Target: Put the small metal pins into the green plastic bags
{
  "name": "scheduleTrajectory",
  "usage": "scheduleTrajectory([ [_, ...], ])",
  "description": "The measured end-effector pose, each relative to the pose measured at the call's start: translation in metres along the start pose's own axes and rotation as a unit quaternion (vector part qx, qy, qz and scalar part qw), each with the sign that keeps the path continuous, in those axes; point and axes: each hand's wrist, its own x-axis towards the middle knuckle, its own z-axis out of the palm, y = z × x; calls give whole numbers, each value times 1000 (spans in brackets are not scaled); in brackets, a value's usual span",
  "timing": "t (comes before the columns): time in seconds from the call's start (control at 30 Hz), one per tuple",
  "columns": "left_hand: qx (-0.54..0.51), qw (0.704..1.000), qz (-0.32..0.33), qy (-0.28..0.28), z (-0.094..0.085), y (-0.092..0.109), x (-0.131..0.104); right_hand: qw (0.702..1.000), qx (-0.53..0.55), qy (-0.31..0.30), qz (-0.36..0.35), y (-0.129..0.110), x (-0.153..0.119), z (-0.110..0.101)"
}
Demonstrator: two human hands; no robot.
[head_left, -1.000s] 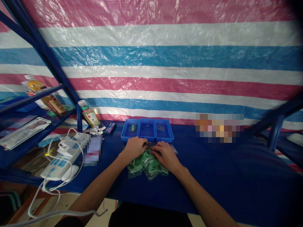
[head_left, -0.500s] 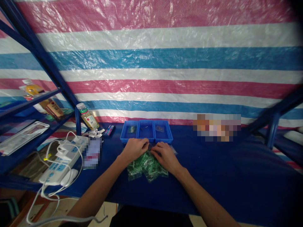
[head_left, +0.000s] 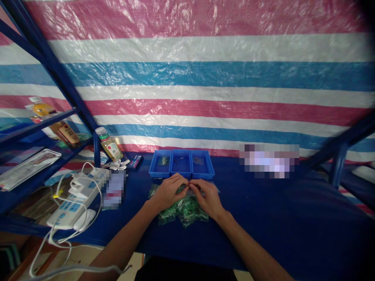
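My left hand (head_left: pixel 171 191) and my right hand (head_left: pixel 207 195) meet fingertip to fingertip above a pile of clear plastic bags (head_left: pixel 184 212) with green pieces inside. Thumb and fingers of each hand are pinched together. Whatever lies between the fingertips is too small and too hidden to name. Just beyond the hands stand three joined blue trays (head_left: pixel 181 175). The left tray has a small bag of greenish pieces (head_left: pixel 163 160), the middle one a thin dark item (head_left: pixel 178 159), the right one a small clear bag (head_left: pixel 199 160).
Left of the hands lie a white power strip (head_left: pixel 68 207) with tangled cables, a blurred-out flat item (head_left: pixel 113 191) and a small blue box (head_left: pixel 135 161). A drink bottle (head_left: pixel 109 144) stands by the blue frame post (head_left: pixel 96 146). A blurred-out patch covers something at the back right.
My fingertips have come closer together and now meet. My left hand has shifted slightly right, and more of the bags shows beside it on the left.
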Motion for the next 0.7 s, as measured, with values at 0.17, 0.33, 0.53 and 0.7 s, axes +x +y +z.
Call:
scheduleTrajectory([
  [0.17, -5, 999, -23, -33, 5, -7, -4, 1000, 11, -10, 5, -1, 0, 2],
  [0.33, -12, 1000, -1, -16, 5, -10, -4, 999, 2, -30, 13, 0, 0, 1],
  [0.53, -21, 1000, 5, -7, 5, -14, -6, 999, -4, -52, 7, 2, -1, 2],
  [0.7, -16, 1000, -4, -2, 5, -15, -5, 999, -8, -30, 12, 3, 0, 1],
])
